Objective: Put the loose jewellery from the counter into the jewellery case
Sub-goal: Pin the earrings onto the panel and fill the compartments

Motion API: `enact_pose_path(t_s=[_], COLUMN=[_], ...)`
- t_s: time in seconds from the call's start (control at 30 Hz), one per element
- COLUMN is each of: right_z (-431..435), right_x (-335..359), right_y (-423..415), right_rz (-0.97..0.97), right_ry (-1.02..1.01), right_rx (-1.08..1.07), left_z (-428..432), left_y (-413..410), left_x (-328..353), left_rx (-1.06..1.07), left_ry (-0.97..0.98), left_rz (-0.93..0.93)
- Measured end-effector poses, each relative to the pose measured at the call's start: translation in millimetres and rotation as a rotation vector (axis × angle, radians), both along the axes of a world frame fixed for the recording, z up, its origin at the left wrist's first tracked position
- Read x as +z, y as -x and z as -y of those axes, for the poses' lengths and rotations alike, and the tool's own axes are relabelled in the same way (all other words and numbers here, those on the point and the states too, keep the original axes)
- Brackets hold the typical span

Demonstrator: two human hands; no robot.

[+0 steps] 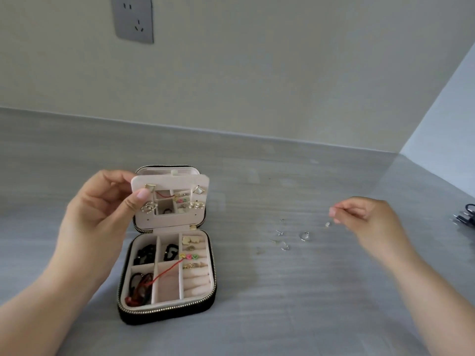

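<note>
Pinches earring panel [169, 181] in left hand [102, 209]; curls right hand [365, 217] at three o'clock, contents unclear. Risks brushing loose studs [279, 232] away — tiny, close under fingertips.

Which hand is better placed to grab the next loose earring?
Right. The right hand is beside the loose earrings on the counter; the left hand pinches the earring panel of the jewellery case.
</note>
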State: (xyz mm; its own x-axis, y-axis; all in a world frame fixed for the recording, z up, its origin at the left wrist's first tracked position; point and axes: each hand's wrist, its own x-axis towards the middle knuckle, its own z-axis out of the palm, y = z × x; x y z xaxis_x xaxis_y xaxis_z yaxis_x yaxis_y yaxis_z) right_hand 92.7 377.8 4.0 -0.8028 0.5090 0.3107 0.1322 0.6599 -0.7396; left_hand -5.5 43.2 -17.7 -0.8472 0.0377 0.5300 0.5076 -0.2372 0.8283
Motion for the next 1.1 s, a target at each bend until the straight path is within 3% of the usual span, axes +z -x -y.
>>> enact_pose_path(t_s=[0.2,0.37,0.53,0.77,1.1], right_z=[108,171,190,181,181], right_x=[84,87,65,57,48], right_y=[38,94,108,106,111], right_rz=[-0.133,0.090,0.299,0.465,0.481], right_ry=[0.266,0.251,0.271,0.618,0.747], right_rx=[0.558,0.895,0.973,1.039,1.118], left_z=[6,15,16,15,19], left_y=[-2,-1,-1,-1,0], left_x=[2,2,3,2,1], left_rx=[-0.021,-0.043,-0.071,-0.113,-0.105], left_ry=[0.083,0.127,0.166,0.166,0.190], left_rz=[0.016,-0.009,-0.015,-0.079,-0.131])
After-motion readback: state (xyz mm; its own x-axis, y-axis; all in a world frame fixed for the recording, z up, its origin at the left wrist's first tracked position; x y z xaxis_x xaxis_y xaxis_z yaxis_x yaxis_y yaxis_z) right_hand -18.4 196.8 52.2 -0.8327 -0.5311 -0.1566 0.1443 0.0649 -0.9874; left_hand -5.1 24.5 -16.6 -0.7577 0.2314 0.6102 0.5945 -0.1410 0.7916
